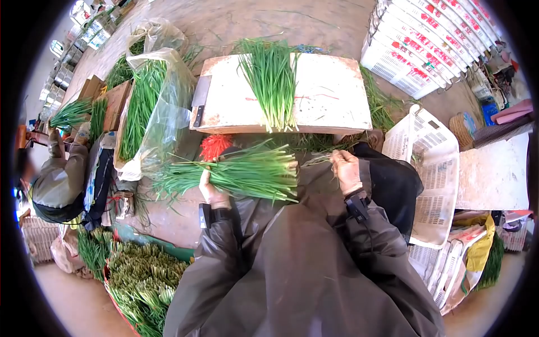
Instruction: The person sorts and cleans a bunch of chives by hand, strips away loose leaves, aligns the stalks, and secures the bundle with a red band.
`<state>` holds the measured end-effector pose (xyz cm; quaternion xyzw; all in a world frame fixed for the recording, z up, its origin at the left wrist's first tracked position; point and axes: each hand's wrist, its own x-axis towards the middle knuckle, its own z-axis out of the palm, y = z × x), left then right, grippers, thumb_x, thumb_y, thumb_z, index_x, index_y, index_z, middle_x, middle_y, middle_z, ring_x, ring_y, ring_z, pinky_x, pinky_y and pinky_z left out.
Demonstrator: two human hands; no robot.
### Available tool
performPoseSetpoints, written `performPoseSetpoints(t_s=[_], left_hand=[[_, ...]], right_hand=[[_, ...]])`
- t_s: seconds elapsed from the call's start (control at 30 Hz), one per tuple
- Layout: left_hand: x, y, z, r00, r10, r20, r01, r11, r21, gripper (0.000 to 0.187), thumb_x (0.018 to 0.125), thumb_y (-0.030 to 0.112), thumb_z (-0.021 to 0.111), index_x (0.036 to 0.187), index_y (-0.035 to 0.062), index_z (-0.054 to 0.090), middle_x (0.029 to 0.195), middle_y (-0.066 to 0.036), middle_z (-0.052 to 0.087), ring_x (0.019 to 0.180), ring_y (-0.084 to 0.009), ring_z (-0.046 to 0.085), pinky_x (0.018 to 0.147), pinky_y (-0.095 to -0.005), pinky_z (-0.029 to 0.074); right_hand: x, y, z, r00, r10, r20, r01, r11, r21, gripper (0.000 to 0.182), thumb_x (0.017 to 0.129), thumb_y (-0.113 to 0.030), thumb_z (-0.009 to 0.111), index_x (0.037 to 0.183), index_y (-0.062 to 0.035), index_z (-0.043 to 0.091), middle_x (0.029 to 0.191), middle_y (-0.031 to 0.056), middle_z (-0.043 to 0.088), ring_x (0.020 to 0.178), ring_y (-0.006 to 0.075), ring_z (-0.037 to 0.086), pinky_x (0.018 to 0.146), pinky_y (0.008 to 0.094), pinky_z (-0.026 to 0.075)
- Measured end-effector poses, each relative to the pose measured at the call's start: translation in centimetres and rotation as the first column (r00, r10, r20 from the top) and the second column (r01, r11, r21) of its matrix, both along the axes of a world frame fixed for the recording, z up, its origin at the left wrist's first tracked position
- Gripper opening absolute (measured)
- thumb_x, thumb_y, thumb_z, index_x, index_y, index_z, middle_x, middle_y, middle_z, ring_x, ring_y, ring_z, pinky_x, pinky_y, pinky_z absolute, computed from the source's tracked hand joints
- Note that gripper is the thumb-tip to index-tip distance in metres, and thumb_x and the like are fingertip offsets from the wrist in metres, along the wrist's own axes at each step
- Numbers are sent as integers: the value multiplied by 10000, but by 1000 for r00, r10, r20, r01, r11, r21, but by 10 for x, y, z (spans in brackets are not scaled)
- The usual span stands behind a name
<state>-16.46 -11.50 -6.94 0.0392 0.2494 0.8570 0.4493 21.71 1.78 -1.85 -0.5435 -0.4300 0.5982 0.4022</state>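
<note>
The brown floor (236,25), dull and streaked, is the broadest surface, strewn with stray leaves at its far side. At far right stands a slanting stack of white plastic crates (429,42), slotted and marked in red. Before me lies the worktop (334,78), a flat rectangle with a scuffed, whitish face and a worn brown near edge; to the right of its bunch the pale face spreads out to the corner, bearing loose shreds. A single open crate (435,168), perforated and white, tilts at my right, and its rim bounds the room on that side; black cloth (393,182) fills part of the interval. At my left, a clear, crinkled plastic bag (171,104) wraps long green leaves, with its near edge close to the worktop's left side. Lower left, a dense mass of bundles (146,272) shows blunt, pale-green ends.

The held bunch (241,171), slender and smooth-leaved, lies crosswise before the worktop's near edge, leaf tips left, pale cut ends right. A second bunch (272,84) rests on the worktop, its pale ends reaching the near edge. My left grip (213,194) is wrapped round the held bunch at its leafy part. My right grip (346,170), well apart from those cut ends, pinches thin pale wisps (318,159); a gap separates the two. A broad-bladed knife (200,92) lies along the worktop's left edge, black handle nearest me. Smallest, a red stringy tuft (215,147) sits just beyond the held bunch.
</note>
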Motion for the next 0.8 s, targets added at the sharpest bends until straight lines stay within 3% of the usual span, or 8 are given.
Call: performPoseSetpoints(t_s=[0.03,0.07,0.13,0.17,0.2,0.37,0.5,0.8], left_hand=[[0,3,-1,1000,-13,-16,13,1000,8,266,961,148,656,1168,-19,649,1155,-187,710,1132,-339,651,1056,-471,498],[-2,3,-1,998,-49,30,51,997,-59,289,945,179,643,1140,-31,674,1119,-171,722,1129,-330,655,1047,-490,504],[-4,0,0,998,-69,-8,68,996,-61,315,948,192,637,1162,-36,675,1142,-187,718,1132,-335,655,1046,-490,505],[-4,-1,1,996,-82,-27,80,995,-64,328,950,198,634,1174,-39,675,1153,-195,716,1133,-337,655,1046,-490,505],[-4,1,1,994,-97,-47,94,994,-63,341,951,204,631,1185,-41,676,1165,-202,715,1134,-340,655,1046,-489,506],[-4,3,-1,994,-104,33,106,993,-52,349,951,208,628,1192,-41,670,1175,-206,713,1126,-345,665,1034,-488,519],[-8,4,-4,995,-96,30,99,992,-83,363,946,201,623,1207,-50,657,1193,-211,707,1105,-345,675,1019,-481,531],[-4,7,10,995,-69,68,79,983,-167,356,970,204,593,1201,-60,648,1149,-213,713,1128,-368,673,1045,-483,520]], right_hand=[[6,4,-3,997,-82,12,82,996,-16,271,1035,-181,625,787,-74,657,682,-33,605,497,32,450,432,221,310],[26,13,-33,998,-66,15,67,994,-82,160,994,-188,665,892,-66,663,725,18,658,549,130,574,494,289,446],[32,5,-42,849,40,527,-186,956,227,138,950,-187,697,1020,-76,656,810,60,698,683,219,658,628,352,524],[35,1,-47,674,12,738,-355,882,310,198,928,-186,713,1085,-81,652,853,81,719,751,264,700,694,384,563],[21,-6,-24,698,143,702,-360,917,171,425,862,-187,746,1258,-121,607,1010,121,730,979,354,703,887,440,557],[-42,-31,41,721,131,681,-619,564,546,454,817,-185,761,1259,-147,664,1263,82,636,1121,320,638,932,420,535],[-67,-24,23,592,-16,806,-760,321,565,302,831,-204,736,1126,-158,692,1084,35,625,972,267,611,831,405,499],[-73,-26,19,610,-23,792,-768,227,599,173,812,-225,725,968,-152,705,964,20,607,920,236,596,776,385,474]])
